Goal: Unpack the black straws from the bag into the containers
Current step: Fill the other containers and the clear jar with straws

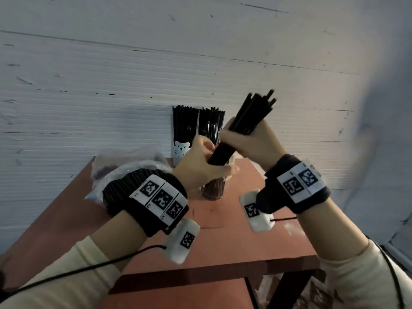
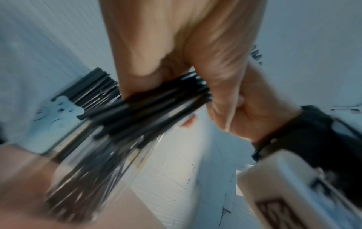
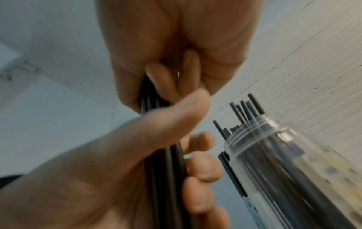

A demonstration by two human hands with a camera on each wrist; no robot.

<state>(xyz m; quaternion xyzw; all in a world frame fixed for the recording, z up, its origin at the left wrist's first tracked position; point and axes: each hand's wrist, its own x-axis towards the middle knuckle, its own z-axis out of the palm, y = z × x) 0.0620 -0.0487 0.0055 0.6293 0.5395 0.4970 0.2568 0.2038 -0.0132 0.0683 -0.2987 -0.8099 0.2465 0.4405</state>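
Both hands grip one tilted bundle of black straws (image 1: 252, 117), its top pointing up and to the right. My left hand (image 1: 200, 166) is wrapped round the bundle's lower part and my right hand (image 1: 245, 139) round its middle. The bundle's lower end hangs over a clear container (image 1: 213, 190) that holds straws. In the left wrist view the bundle (image 2: 156, 105) crosses under my fingers above that container (image 2: 88, 162). The right wrist view shows the straws (image 3: 170, 162) between both hands, beside the clear container (image 3: 274, 155). A clear bag (image 1: 116, 172) with more black straws lies at the left.
A bear-print cup (image 1: 181, 150) full of straws and a second filled container (image 1: 211, 123) stand at the back of the red-brown table (image 1: 234, 241), against a white wall. The table's right edge and front edge are close to my arms.
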